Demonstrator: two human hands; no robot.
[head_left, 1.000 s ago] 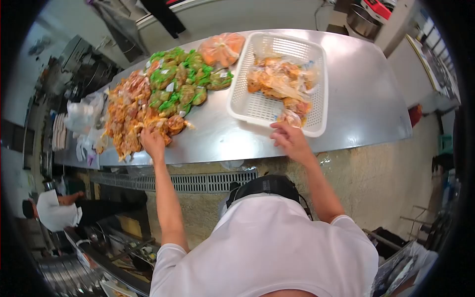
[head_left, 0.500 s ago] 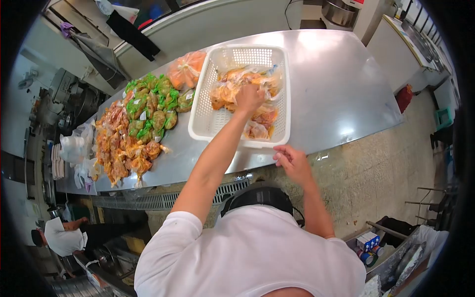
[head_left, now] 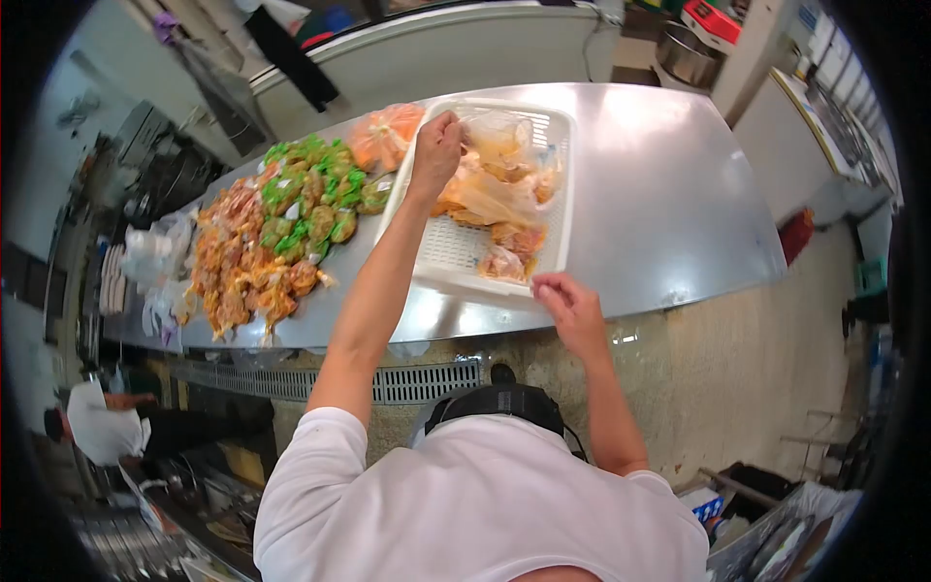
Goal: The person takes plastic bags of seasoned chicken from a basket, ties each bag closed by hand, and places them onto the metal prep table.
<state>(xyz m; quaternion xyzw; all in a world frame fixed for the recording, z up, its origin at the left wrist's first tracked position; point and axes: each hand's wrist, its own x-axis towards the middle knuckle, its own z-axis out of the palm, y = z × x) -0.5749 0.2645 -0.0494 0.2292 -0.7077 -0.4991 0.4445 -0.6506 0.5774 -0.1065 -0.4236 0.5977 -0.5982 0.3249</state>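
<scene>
A white perforated plastic basket on the steel table holds clear plastic bags of orange-coloured marinated meat. Over its left side, my left hand is closed on a clear plastic bag, whose thin film spreads to the right of the fist. My right hand is at the basket's front right corner. Its thumb and fingers are pinched at the rim, though the exact contact is partly hidden.
Left of the basket lie bags of orange-brown meat, green-tied bags and an orange-filled bag. White plastic bags are at the table's left end. Another person is at lower left. A mixer bowl stands behind the table.
My left hand has moved from the middle of the basket up and to the left, drawing plastic bag film with it. My right hand stays by the front right corner. The camera view has shifted slightly.
</scene>
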